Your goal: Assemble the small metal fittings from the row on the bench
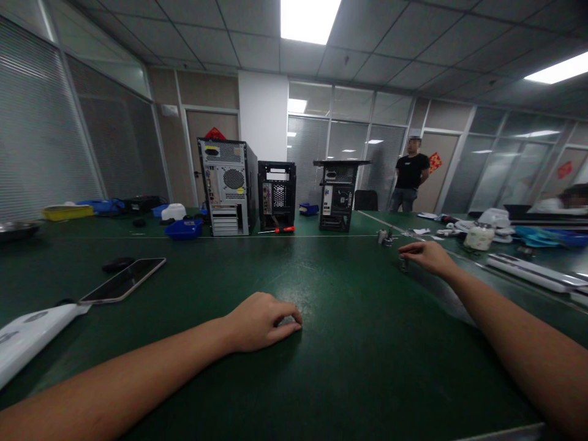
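R hand [427, 254] reaching far right, fingers pinched at small silver metal part [403, 264] on green table [349, 343], grip unclear; L hand [261, 321] curled, resting near-centre, holding nothing visible; next needs firm pinch-lift.

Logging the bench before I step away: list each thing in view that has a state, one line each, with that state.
left hand: loosely curled, resting on the green table
right hand: reaching out, fingertips by a small metal part
phone: flat, screen dark
silver computer tower: upright, rear facing the camera
middle computer tower: upright, rear facing the camera
right computer tower: upright, panel lying across its top
red screwdriver: lying flat
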Available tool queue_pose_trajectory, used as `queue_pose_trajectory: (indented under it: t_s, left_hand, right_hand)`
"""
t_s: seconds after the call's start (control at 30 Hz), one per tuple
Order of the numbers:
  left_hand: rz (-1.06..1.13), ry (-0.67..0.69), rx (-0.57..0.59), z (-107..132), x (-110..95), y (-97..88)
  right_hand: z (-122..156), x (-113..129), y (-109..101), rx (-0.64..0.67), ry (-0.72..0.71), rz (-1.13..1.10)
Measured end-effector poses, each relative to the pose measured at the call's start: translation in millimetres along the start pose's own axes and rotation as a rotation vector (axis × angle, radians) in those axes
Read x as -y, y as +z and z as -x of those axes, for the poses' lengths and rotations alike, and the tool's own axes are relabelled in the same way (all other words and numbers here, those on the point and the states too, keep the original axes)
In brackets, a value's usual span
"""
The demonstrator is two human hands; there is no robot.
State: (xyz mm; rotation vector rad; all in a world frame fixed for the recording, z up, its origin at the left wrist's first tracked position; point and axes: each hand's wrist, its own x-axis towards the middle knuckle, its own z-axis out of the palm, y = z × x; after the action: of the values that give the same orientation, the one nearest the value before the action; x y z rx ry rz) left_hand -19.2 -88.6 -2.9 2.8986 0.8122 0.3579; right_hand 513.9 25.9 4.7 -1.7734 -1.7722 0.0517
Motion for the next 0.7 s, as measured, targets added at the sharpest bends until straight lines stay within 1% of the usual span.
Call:
queue_pose_trajectory:
  t_s: [0.13, 0.37, 0.63, 0.7]
  left_hand:
    - [-0.003, -0.003, 0.003, -0.6, -0.1, -0.2]
    - [-0.005, 0.014, -0.013, -0.8, 0.6, 0.9]
    - [0.01, 0.014, -0.008, -1.2, 2.1, 3.1]
    - [0.004, 0.012, -0.01, -1.4, 2.1, 3.5]
  right_hand:
    - [-2.1, -0.8, 0.1, 0.021, -0.012, 0.005]
    - [-6.4, -5.0, -1.1, 0.077, 0.012, 0.018]
    - [-2.3, -12.7, -0.5, 0.109, 0.101, -0.146]
    - [-2.8, -15.2, 1.2, 0.127, 0.122, -0.215]
